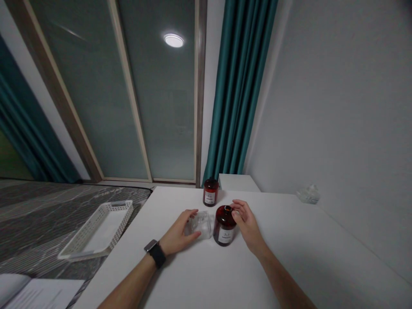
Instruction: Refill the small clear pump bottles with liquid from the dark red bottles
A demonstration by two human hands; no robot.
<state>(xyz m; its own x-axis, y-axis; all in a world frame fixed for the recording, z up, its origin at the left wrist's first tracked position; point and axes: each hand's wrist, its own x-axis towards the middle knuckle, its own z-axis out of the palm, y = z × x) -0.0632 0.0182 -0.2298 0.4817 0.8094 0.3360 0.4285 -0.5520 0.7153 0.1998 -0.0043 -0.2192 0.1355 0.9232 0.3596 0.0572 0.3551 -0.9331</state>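
Observation:
My left hand (180,231), with a dark watch on its wrist, has thumb and fingers around the left side of a clear, see-through container (203,224) on the white table. Just right of that container stands an amber bottle (224,225) upright, its dark neck opening uncapped and a white label facing me. Beside the bottle's right shoulder is my right hand (246,223), fingers apart and curved, thumb at the glass; whether it touches is hard to tell. Farther back, a second amber bottle (210,192) with a similar label stands upright.
A crumpled clear plastic piece (309,194) lies at the table's far right by the wall. To the left, lower than the white table (199,279), sit a white perforated basket (72,246) and an open book (48,294). A white box-like surface (240,182) adjoins the far edge.

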